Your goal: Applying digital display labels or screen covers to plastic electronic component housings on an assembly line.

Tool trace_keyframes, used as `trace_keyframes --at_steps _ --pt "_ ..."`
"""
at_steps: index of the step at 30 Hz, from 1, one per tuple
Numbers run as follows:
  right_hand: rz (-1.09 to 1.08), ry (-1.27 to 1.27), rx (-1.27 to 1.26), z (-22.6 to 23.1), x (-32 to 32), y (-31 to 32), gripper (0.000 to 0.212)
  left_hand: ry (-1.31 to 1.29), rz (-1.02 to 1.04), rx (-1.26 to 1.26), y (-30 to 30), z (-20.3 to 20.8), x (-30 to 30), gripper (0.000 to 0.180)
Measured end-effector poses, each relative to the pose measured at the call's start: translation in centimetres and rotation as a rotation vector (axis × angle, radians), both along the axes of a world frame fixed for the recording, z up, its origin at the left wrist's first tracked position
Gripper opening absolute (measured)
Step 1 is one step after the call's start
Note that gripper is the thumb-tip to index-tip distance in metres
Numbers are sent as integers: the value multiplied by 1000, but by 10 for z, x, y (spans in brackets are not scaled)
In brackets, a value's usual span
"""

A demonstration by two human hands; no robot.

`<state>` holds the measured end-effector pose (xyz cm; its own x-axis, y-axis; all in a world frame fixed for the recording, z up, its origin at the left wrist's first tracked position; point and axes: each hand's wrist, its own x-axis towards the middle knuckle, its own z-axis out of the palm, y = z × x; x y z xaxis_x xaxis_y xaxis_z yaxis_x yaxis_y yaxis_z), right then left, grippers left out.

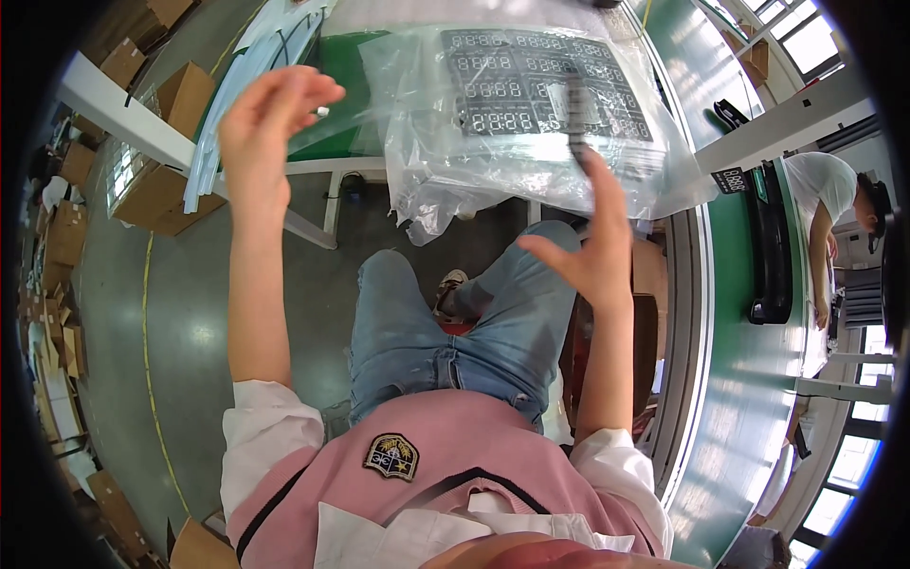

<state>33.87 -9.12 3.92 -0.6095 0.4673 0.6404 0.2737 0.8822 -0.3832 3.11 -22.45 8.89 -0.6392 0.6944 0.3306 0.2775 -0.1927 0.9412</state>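
My left hand (265, 123) is raised over the table's left part, its fingers curled together. A small white piece (322, 111) shows at its fingertips; its kind is too small to make out. My right hand (597, 247) is at the table's near edge, thumb spread away from the fingers and slightly blurred. Beyond its fingertips stands a narrow dark strip (574, 104), also smeared; I cannot tell if they touch. Under it lies a clear plastic bag (417, 123) over a sheet of black digit display panels (493, 90).
Long pale-blue strips (223, 123) lie at the table's left end. Brown cardboard boxes (180, 100) stand on the floor to the left. On the right, a green conveyor (735, 379) carries a long black housing (770, 247); a person (823, 190) leans in beside it.
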Motion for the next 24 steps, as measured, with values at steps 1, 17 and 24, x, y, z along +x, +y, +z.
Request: trace_keyframes --at_steps 1,17,24 --pt "2 6 -4 -3 -12 0 74 -44 152 160 -9 6 1 20" --pt "87 766 -875 66 -56 81 47 959 606 535 -81 4 49 17" --pt "104 1185 -731 101 -46 108 53 1475 146 164 -54 -30 104 11"
